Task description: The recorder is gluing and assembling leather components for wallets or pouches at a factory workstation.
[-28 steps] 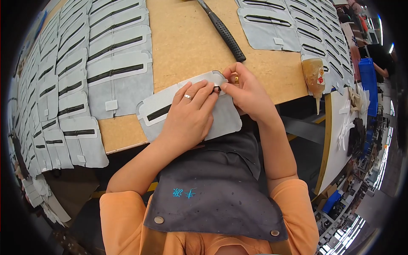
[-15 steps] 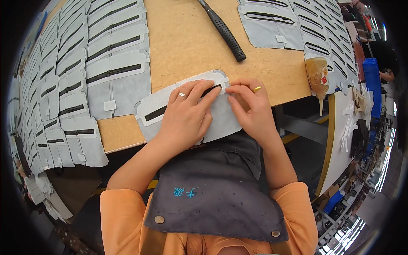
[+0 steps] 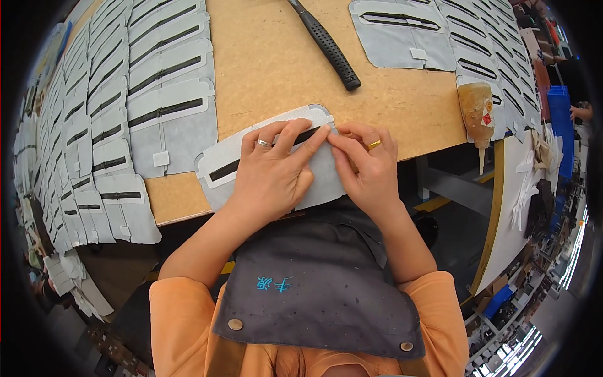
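Note:
A pale grey panel (image 3: 324, 168) lies at an angle on the table's near edge, its lower side hanging over towards my apron. Along it runs a black strip (image 3: 225, 171) framed by a white border. My left hand (image 3: 271, 164) rests on the panel with fingers apart, the index fingertip pressing at the strip's right end. Close beside that fingertip, my right hand (image 3: 369, 162) has thumb and index finger pinched together at the panel's right edge. Whatever is between them is too small to make out.
Rows of overlapping grey panels (image 3: 179, 144) cover the table's left; more panels (image 3: 402, 47) lie at the far right. Ahead is a tool with a black perforated handle (image 3: 331, 51). An amber squeeze bottle (image 3: 475, 113) sits nozzle down at the table's right edge.
My right thumb and index finger have closed in on the panel's right end. The left middle fingers have lifted and bent slightly, while the index finger stays pressing. The view has shifted slightly.

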A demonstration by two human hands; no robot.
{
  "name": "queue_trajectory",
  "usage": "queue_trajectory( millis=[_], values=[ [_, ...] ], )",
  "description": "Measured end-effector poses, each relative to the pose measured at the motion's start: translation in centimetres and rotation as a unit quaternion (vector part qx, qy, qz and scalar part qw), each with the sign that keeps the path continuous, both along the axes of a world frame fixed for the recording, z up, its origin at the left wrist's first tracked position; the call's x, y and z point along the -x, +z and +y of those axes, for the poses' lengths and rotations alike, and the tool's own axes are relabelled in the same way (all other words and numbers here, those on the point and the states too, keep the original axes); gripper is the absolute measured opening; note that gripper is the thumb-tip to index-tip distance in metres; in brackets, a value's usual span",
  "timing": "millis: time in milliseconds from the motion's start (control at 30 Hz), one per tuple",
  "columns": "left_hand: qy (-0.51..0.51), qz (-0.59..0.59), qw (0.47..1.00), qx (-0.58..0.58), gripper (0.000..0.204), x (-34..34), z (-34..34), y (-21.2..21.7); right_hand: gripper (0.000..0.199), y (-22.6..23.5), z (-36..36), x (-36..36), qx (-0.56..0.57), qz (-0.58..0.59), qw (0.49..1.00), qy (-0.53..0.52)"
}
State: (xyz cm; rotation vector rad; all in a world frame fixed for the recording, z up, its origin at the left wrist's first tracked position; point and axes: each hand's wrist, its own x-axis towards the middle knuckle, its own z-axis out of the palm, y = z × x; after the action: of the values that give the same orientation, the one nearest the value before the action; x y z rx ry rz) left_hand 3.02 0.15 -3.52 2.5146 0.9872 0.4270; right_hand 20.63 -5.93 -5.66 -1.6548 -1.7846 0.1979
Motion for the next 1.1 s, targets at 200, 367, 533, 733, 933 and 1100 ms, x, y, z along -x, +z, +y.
queue_trajectory(
  millis=[200, 367, 533, 733, 933, 1100],
  values=[
    [0.082, -0.132, 0.986, 0.06, 0.032, 3.5, 1.5, 1.3, 0.021, 0.1, 0.0, -0.1, -0.007, -0.021, 1.0, 0.0],
    [0.234, -0.046, 0.97, 0.052, 0.03, 10.6, 0.9, 1.9, 0.022, 0.6, 0.4, 0.2, 0.014, -0.02, 1.0, 0.011],
    [0.222, -0.045, 0.973, 0.039, 0.037, 11.7, 0.0, 1.5, 0.028, 1.6, 0.2, -0.5, 0.034, -0.105, 0.993, 0.051],
    [0.206, -0.07, 0.958, 0.189, 0.033, 11.3, 0.8, 1.4, 0.031, 3.1, 1.0, 4.0, 0.003, -0.088, 0.992, 0.087],
    [0.187, -0.106, 0.975, 0.054, 0.025, 11.1, 0.8, 0.0, 0.034, 1.2, 2.0, 9.9, -0.007, -0.013, 0.966, 0.256],
    [0.227, -0.115, 0.939, 0.23, 0.024, 10.3, 1.6, 2.3, 0.036, 0.7, 2.1, 9.8, -0.002, -0.03, 0.969, 0.247]
  ],
)
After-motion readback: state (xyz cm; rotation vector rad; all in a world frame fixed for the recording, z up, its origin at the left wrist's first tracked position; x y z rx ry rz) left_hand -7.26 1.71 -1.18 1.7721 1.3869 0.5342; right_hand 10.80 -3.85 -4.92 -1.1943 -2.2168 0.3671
